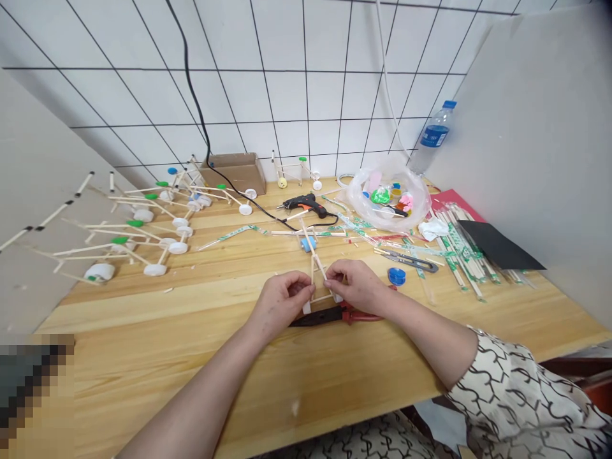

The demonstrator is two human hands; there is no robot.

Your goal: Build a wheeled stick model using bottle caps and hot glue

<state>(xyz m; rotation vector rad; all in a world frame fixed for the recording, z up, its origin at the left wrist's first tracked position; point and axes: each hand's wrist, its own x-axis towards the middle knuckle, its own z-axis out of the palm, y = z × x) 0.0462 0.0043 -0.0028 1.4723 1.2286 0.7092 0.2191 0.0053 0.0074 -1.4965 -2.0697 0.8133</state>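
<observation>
Between my hands is a small model frame of wooden sticks (306,233), with a blue cap (309,243) at its far end and white wheel-like caps at its near end. My left hand (280,303) pinches the left stick between thumb and fingertips. On the other side, my right hand (356,285) pinches the right stick. Pliers (319,317) with dark jaws and red handles lie just under the near end, partly covered by the frame and my right hand. A blue bottle cap (396,276) rests to the right of that hand.
Several finished-looking stick models (165,245) crowd the left side. A glue gun (305,204), cardboard box (234,172) and plastic bag (387,197) of coloured pieces stand behind. To the right are a utility knife (408,260), wrapped chopsticks (463,245), black card (502,244) and a water bottle (434,137).
</observation>
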